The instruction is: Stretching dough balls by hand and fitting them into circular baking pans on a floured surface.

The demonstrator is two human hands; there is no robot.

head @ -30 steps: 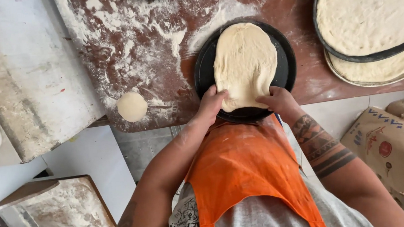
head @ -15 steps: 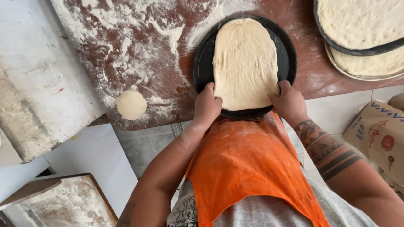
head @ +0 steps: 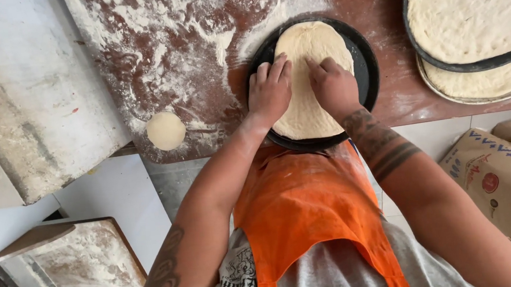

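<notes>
The pale, oval sheet of raw dough [head: 310,72] lies in a round black metal pan [head: 366,68] at the near edge of the worktop [head: 198,38], a reddish-brown surface streaked with white flour. The dough runs lengthwise away from the person and does not fill the pan; dark pan floor shows on both sides of it.

Both hands lie on top of the dough, palms down, side by side and almost touching at the fingertips. The left hand [head: 269,91] is flat with its fingers spread, pressing on the dough's left part, with its outer edge over the pan's left side. The right hand [head: 333,86] presses on the right part with fingers bent a little at the knuckles. Neither hand grips anything; both are unclenched and pushing down.

The person wears an orange apron [head: 309,212] over a grey shirt, and both forearms carry dark tattoos.

To the left of the pan, well apart from it, a small round disc of dough [head: 166,130] sits on the floured worktop. To the right, two more pans of stretched pale dough [head: 470,17] are stacked, one partly over the other. Below them, off the worktop, lies a torn brown cardboard box [head: 501,179]. At the far left a flour-dusted slab [head: 27,100] slopes beside the worktop.
</notes>
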